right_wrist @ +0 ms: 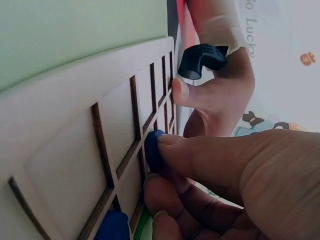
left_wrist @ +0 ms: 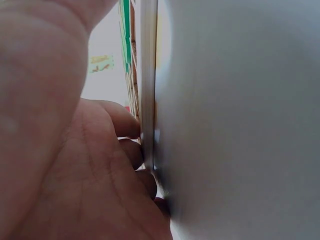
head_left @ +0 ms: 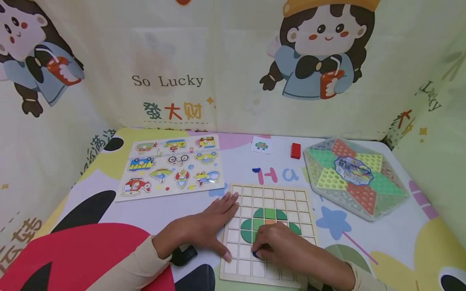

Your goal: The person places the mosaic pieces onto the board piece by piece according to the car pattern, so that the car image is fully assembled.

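Note:
A wooden grid board [head_left: 236,272] lies in front of me, with green rounded and square pieces [head_left: 270,213] and an orange piece [head_left: 270,222] set in its middle cells. My right hand [head_left: 287,246] pinches a small dark blue piece [right_wrist: 154,150] between thumb and fingers over a lower cell. In the right wrist view another blue piece [right_wrist: 112,227] sits in the grid close by. My left hand [head_left: 205,224] rests along the board's left edge, fingers extended and thumb spread; the left wrist view shows its fingertips touching the board's side [left_wrist: 147,90].
Behind the board lie a small picture card [head_left: 261,145], a red block [head_left: 295,150] and a loose dark blue piece [head_left: 256,170]. A vehicle puzzle board [head_left: 171,169] is at the back left. A clear hexagonal box [head_left: 356,178] stands to the right. Printed cloth [head_left: 236,101] hangs behind.

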Available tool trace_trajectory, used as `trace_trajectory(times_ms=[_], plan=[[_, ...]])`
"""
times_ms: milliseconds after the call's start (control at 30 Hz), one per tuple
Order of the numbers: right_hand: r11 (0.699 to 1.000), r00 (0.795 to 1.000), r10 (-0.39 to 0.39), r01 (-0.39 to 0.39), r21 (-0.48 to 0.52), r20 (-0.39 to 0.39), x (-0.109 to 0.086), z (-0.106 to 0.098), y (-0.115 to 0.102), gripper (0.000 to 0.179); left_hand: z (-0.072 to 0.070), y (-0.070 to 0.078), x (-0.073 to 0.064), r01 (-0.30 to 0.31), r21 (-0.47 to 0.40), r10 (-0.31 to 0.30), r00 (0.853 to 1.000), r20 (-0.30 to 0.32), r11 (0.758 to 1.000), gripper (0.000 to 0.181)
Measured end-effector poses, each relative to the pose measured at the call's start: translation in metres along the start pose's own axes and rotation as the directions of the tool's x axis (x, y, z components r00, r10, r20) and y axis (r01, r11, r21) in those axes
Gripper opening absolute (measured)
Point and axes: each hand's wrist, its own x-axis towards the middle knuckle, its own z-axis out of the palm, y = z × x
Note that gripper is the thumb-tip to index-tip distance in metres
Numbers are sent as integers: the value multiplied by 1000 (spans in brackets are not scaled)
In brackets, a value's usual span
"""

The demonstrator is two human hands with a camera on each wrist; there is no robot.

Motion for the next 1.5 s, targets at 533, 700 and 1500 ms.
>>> trace_trajectory(times_ms=[533,700,1500], plan=[[992,995,99,-101,70,31,-1,-10,0,12,-1,2,-1,8,1,-9,1000,6,1000,122],[988,992,118,-114,109,-36,0,-20,7,11,-2,1,-1,9,-9,-8,1000,7,1000,122],[969,881,246,-232,85,-403,49,-54,72,18,0,0,0,0,-8,0,1000,8,1000,122]])
